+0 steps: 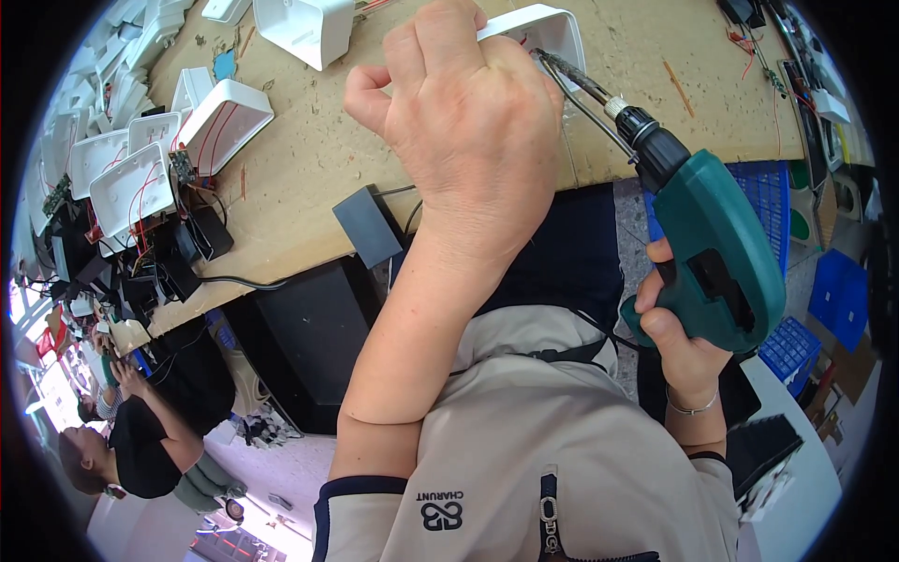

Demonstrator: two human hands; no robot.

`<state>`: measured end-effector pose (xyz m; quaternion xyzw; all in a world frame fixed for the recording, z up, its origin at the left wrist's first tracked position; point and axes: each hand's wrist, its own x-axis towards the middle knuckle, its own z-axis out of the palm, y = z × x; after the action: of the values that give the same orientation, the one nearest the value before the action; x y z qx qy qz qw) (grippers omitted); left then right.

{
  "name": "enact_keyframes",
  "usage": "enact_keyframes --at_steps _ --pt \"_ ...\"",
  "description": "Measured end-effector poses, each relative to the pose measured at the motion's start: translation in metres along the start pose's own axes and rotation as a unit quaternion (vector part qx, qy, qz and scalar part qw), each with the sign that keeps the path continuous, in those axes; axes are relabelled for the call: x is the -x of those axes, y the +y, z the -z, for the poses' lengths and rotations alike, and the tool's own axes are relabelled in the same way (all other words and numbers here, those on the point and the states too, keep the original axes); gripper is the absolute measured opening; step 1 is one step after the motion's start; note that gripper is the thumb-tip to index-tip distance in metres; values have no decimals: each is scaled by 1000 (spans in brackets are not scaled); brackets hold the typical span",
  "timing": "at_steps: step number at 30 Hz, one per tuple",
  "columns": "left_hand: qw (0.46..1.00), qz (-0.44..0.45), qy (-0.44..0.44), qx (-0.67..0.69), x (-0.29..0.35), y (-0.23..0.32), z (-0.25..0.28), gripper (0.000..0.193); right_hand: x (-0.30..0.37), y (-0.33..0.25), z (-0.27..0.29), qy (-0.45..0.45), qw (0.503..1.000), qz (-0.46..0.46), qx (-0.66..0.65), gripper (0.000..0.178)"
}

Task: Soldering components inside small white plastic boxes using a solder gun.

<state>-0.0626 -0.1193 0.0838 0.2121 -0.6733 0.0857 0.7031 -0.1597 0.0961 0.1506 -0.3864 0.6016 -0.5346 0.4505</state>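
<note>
My left hand (473, 122) is closed at the far edge of the bench, over the near side of a white plastic housing (566, 36). Its fingertips are partly hidden behind the hand, and the housing's open hollow faces me. My right hand (688, 348) grips the handle of a green soldering gun (726, 244), with a black collar and a thin metal feed tube beside the tip. The tip reaches into the housing, close to the left hand's fingers. A bit of red wire shows inside there; whether the tip touches it, I cannot tell.
White housings (229, 122) with red wires, circuit boards and black parts crowd the bench (300, 183) at left. A grey box (368, 227) with a cable sits at the near edge. Blue crates (763, 201) stand at right. A co-worker (154, 436) is at lower left.
</note>
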Motion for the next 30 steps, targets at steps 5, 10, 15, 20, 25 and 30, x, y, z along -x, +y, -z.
enact_keyframes --at_steps 5,10,15,20,25,30 --pt "1000 -3 1 -2 -1 1 1 13 0 -2 2 2 1000 -8 11 44" --pt "1000 10 -6 1 -4 3 1 12 5 1 8 -20 998 -20 63 53" --pt "1000 -1 4 7 -3 1 -1 12 4 -9 4 -9 997 -43 59 54" --pt "1000 6 -12 -1 -3 5 3 12 5 -7 4 -6 997 -55 48 54" --pt "1000 2 -2 -2 -4 3 -1 12 2 -9 -2 34 999 -19 36 63" --pt "1000 2 -7 3 -3 4 -1 12 5 -8 0 40 998 -34 26 70"
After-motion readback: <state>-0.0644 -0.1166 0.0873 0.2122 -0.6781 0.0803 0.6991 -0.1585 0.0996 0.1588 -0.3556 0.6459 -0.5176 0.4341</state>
